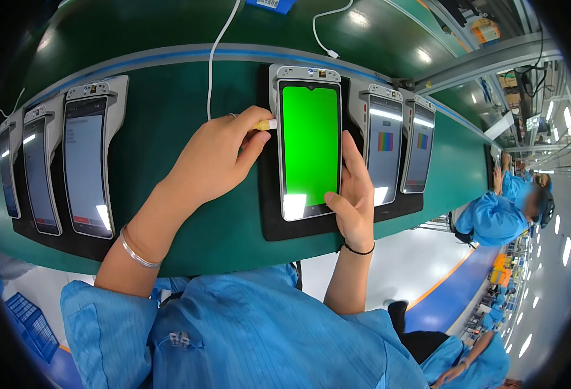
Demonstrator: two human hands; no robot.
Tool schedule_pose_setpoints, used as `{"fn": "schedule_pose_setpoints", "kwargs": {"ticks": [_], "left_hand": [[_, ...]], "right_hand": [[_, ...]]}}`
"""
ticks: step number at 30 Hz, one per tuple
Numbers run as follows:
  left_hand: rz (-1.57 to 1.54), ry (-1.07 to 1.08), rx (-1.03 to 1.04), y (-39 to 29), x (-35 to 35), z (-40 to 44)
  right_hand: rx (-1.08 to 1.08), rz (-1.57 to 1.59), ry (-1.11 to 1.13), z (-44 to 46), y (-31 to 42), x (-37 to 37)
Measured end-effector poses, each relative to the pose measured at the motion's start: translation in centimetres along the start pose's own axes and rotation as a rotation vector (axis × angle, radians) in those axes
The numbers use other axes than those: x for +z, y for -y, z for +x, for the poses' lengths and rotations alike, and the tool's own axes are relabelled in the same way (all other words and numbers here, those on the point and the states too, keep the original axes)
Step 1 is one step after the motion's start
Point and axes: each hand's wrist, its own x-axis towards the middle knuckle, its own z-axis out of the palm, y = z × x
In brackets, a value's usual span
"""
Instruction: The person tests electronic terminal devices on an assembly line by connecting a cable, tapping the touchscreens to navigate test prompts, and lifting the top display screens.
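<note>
A handheld terminal with a plain green screen and a grey-white head stands in front of me over a black mat. My left hand pinches the yellow-wrapped plug of a white cable at the terminal's left side. Whether the plug is seated cannot be made out. Around the terminal's lower right edge, my right hand grips with its thumb on the front and its fingers along the side. That hand partly covers a neighbouring terminal showing a colour pattern.
Another terminal is farther right. Several more terminals line the left on black mats. A loose white cable lies across the back of the green bench. Co-workers in blue are at the right; a blue crate is lower left.
</note>
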Motion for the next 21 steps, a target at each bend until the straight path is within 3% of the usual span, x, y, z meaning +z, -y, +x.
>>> {"fn": "schedule_pose_setpoints", "kwargs": {"ticks": [21], "left_hand": [[0.023,-0.005,-0.001,0.07,0.02,0.01]], "right_hand": [[-0.009,0.012,-0.004,0.0,-0.25,-0.16]]}}
